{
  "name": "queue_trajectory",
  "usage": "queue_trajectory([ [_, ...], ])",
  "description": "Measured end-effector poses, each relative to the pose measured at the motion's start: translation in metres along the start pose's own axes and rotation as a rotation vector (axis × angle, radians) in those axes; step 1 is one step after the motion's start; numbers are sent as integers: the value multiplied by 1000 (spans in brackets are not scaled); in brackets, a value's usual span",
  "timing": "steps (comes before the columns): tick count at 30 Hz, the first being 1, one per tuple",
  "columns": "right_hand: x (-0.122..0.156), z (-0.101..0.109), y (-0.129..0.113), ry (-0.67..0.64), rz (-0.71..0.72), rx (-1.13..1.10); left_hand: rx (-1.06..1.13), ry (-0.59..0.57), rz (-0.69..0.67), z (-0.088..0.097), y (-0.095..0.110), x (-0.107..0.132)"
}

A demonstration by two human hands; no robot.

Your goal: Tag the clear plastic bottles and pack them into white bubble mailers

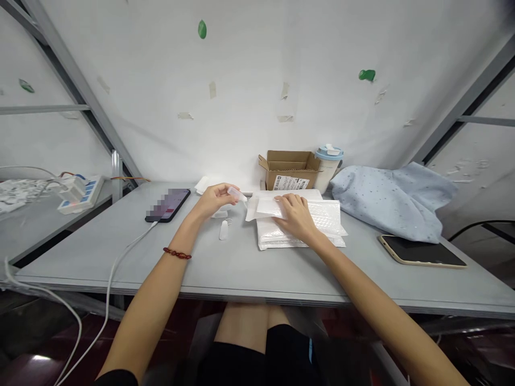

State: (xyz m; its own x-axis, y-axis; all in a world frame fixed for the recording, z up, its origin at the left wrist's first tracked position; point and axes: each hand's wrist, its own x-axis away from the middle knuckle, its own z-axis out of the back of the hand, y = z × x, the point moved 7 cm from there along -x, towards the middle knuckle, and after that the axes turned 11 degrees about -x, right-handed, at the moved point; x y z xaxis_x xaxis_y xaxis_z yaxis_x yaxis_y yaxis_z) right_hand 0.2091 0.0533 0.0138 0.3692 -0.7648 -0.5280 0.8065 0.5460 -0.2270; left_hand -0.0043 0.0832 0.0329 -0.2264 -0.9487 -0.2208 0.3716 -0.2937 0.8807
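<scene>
Between the thumb and fingers of my left hand (217, 200) is a small translucent white bottle (236, 193), its narrow end tilted down to the right. That end is close to the left edge of a stack of white bubble mailers (326, 217). My right hand (296, 215) lies on the stack, thumb and fingers gripping a smooth white flap or packet (267, 207) on the top mailer; which of the two it is I cannot tell. Below my left hand, a small white tag-shaped piece (223, 230) with a thin loop rests on the table.
Behind the mailers stand an open cardboard box (292, 171) and a blue-lidded cup (328, 166). Light-blue cloth (386, 195) and a phone (420, 252) lie right. At left are a charging phone (171, 206), its cable (116, 262) and a power strip (82, 195).
</scene>
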Motion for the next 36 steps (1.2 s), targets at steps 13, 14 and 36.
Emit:
queue_trajectory([
  [13,1,1,0,49,31,1,260,-184,125,-47,-30,-8],
  [14,1,1,0,51,32,1,285,-181,117,-47,-29,-9],
  [36,1,3,-1,51,22,-26,-25,-95,85,-45,-26,-7],
])
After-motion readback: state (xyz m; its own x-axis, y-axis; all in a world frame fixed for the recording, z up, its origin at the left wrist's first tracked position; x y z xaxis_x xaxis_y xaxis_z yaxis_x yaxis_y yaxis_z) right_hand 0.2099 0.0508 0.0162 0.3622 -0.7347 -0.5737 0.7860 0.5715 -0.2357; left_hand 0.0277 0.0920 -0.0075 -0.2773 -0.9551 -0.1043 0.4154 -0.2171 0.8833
